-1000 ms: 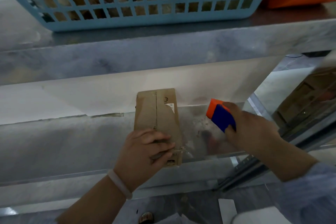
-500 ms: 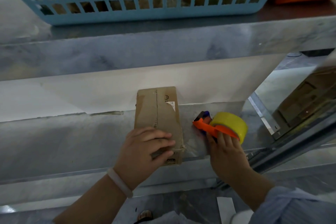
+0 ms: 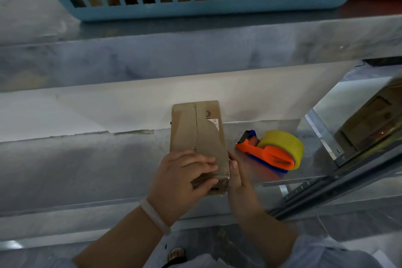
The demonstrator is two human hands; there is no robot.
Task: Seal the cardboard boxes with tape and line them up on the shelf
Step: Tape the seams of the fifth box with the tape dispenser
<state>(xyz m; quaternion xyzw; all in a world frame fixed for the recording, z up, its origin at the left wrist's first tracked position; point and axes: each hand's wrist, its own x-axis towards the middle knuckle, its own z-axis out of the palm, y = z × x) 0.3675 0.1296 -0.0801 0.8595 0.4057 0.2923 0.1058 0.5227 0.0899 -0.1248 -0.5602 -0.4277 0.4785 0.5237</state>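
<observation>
Cardboard box (image 3: 195, 132) lies flat on the shelf (image 3: 87, 169), near end by the front edge. Left hand (image 3: 182, 178) presses flat-fingered on its near end; right hand (image 3: 238, 183), fingers straight, braces the right side. Neither grips. Judged light and stiff; take by the long sides

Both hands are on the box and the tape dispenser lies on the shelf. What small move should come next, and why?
Probably rub the crinkled tape flat over the near right corner of the cardboard box. The left hand rests on the near top, the right hand presses the right side, and the tape dispenser lies apart on the shelf.
</observation>
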